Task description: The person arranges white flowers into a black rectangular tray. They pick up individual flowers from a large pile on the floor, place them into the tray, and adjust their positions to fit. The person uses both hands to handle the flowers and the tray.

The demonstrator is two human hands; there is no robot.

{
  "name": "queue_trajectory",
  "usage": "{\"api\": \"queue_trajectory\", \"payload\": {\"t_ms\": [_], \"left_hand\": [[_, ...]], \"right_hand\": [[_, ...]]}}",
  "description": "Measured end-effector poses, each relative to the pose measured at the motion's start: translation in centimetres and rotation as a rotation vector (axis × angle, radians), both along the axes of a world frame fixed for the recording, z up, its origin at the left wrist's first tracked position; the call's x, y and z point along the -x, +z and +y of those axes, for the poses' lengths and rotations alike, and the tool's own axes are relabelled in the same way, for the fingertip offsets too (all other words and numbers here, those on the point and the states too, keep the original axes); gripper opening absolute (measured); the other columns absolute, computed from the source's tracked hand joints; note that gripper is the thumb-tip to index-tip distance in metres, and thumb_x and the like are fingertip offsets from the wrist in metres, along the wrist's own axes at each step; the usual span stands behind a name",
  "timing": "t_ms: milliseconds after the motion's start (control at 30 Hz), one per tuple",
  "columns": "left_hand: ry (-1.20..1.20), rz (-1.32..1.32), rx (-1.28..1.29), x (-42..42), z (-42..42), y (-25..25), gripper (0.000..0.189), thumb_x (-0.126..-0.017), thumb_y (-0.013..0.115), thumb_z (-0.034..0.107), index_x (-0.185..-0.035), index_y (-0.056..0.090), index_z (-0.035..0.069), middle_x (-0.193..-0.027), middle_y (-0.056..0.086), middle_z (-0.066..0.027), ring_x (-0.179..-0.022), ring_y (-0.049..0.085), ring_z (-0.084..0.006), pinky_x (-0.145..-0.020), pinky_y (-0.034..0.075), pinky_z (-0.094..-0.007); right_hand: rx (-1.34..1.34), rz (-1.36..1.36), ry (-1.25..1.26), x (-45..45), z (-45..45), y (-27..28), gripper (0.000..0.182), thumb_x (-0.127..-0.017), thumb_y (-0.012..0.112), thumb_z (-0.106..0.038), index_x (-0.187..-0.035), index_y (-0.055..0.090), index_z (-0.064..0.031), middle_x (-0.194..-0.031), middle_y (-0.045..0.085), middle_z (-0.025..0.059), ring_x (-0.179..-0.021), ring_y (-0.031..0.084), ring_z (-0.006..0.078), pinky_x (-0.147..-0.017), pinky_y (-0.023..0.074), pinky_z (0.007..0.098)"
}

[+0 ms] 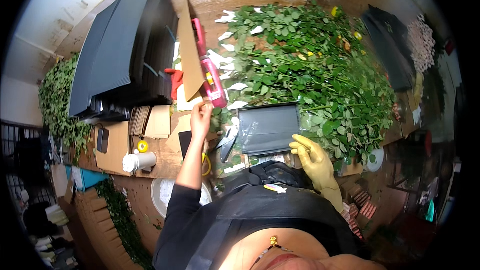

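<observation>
My left hand [201, 120], bare, has its fingers curled beside the lower end of a pink plastic tool [215, 86] and a yellow sheet [185, 99]. Whether the fingertips pinch anything is too small to tell. My right hand [307, 153] wears a yellow rubber glove; its fingers are apart, with nothing visible between them, by the right edge of a shallow black tray [269, 129]. Clear plastic film lies on the tray. Beyond it, leafy green stems [300, 71] are spread over the table, several with white wrapped ends [237, 86] pointing left. Dark-bladed scissors [227, 144] lie between my hands.
A tall stack of dark corrugated sheets [116, 41] stands at the left, with a cardboard piece [189, 52] upright beside it. A white bottle [139, 162], a yellow tape roll [142, 146] and a red glove [174, 82] are nearby. A white bin [159, 195] stands below the table edge.
</observation>
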State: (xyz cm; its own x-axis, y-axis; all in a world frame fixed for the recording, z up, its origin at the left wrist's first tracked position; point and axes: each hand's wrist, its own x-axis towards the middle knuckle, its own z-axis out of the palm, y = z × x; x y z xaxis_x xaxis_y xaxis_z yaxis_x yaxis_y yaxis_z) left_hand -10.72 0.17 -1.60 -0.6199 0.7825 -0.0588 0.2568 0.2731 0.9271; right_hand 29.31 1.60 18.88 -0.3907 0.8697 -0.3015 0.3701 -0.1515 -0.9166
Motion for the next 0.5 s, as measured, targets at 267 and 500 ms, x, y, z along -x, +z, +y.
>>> {"api": "queue_trajectory", "payload": {"t_ms": [267, 500], "left_hand": [[0.055, -0.322, 0.122, 2.7, 7.8, -2.9, 0.035, -0.1, 0.071, 0.031, -0.08, 0.063, 0.002, -0.066, 0.055, 0.0031, -0.059, 0.045, -0.0076, -0.055, 0.039, -0.0284], [-0.016, -0.246, 0.005, -6.0, -1.2, 7.8, 0.031, -0.104, 0.065, 0.025, -0.082, 0.061, 0.004, -0.076, 0.054, 0.002, -0.071, 0.045, -0.0077, -0.065, 0.04, -0.0271]], "right_hand": [[-0.038, 0.063, 0.215, 5.0, -0.5, 1.3, 0.037, -0.104, 0.06, -0.015, -0.141, 0.06, -0.0098, -0.121, 0.073, 0.0095, -0.107, 0.07, 0.018, -0.094, 0.0543, 0.0306], [0.357, 0.285, 0.348, 10.9, 0.3, -1.5, 0.048, -0.107, 0.056, -0.032, -0.146, 0.052, -0.0033, -0.132, 0.068, 0.012, -0.118, 0.066, 0.0203, -0.106, 0.0492, 0.0333]]}}
